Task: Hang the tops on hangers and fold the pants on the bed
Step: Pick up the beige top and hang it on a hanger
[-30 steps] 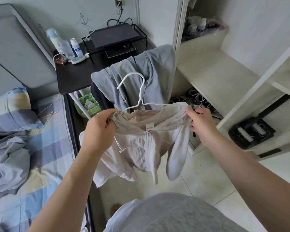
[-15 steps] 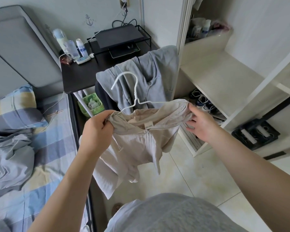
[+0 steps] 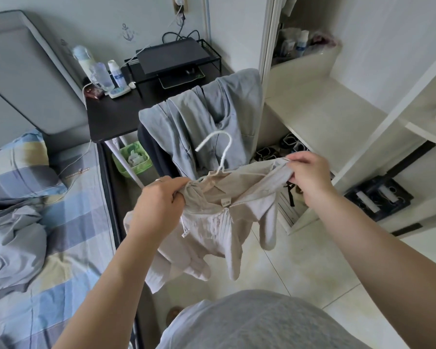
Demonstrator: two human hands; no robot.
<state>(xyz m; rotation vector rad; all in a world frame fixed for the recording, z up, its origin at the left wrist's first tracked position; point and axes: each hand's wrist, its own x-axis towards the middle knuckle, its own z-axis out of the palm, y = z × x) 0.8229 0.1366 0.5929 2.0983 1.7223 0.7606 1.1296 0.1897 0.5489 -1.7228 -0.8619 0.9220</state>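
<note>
A beige zip-up top [image 3: 219, 222] hangs in the air in front of me, draped over a white hanger [image 3: 223, 152] whose hook sticks up above the collar. My left hand [image 3: 159, 205] grips the bunched left shoulder of the top. My right hand [image 3: 310, 175] pinches the right shoulder edge, near the hanger's right end. Both sleeves dangle below. A grey hooded top [image 3: 207, 117] lies draped over a chair behind. Grey garments [image 3: 10, 245] lie crumpled on the bed [image 3: 68, 248] at the left.
A black desk [image 3: 111, 117] holds bottles and a monitor stand with a laptop. A green bin [image 3: 132, 158] stands beneath it. The open wardrobe's white shelves [image 3: 325, 117] are on the right, shoes on the floor below. Tiled floor lies underfoot.
My right hand rose and pinched the top's right shoulder edge over the hanger end. The hanger and top shifted right and lower in view; the left hand kept its grip.
</note>
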